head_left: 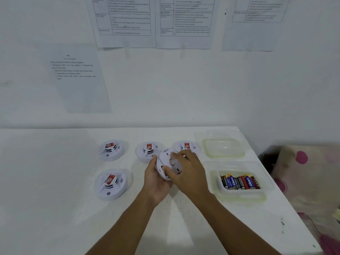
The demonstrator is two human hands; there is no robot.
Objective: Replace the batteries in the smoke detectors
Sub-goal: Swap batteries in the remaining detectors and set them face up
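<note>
A round white smoke detector is lifted above the table and tilted, its back side facing me. My left hand cradles it from below, fingers curled round its lower left rim. My right hand grips it from the right, thumb and fingers over its back. Four more white detectors with red labels sit on the white table: one at the back left, one at the front left, one at the back middle, and one partly hidden behind my right hand.
A clear plastic tub on the right holds several batteries. An empty clear tub stands behind it. The table's right edge runs diagonally, with patterned pink fabric beyond. Printed sheets hang on the wall.
</note>
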